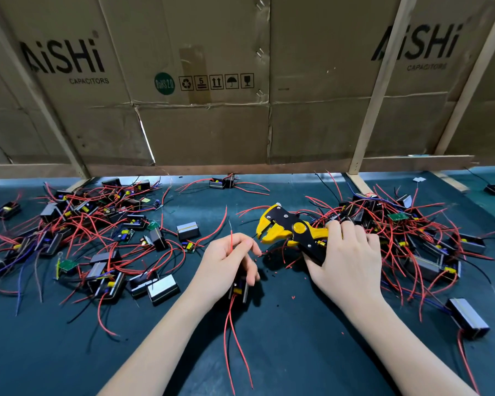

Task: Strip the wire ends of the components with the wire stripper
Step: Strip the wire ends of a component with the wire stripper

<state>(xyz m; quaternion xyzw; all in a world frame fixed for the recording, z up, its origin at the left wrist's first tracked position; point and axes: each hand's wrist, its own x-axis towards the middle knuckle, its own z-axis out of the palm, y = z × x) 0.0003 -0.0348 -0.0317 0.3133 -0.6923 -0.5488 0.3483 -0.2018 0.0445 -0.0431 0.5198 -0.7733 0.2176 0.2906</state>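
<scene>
The job looks mid-way, as far as one frame can tell. Two heaps of components sit on the bench [283,352]: a left pile [77,232] spreading over the middle left of the frame and a right pile [412,232] at middle right, tangled in red leads. Which heap is finished I cannot tell — the wire tips there are too small to read. Tiny red scraps [293,297] dot the mat near frame centre, which suggests some ends are already stripped, and plenty of units likely remain.

The left hand [229,264] curls round a small black component [239,287] just below centre, its long red leads trailing toward the bottom edge. Thumb and forefinger pinch one red wire [231,241] upright; its tip looks pale and thin, possibly bare already, though I cannot be sure.

The right hand [346,252] wraps its fingers over the handles of the stripper [289,230], a yellow-and-black tool lying right of centre with its head pointing left. Its jaws stand apart, close to the held wire but not on it.

The component is a boxy black housing with a yellow part showing, mostly hidden by the fingers.
</scene>
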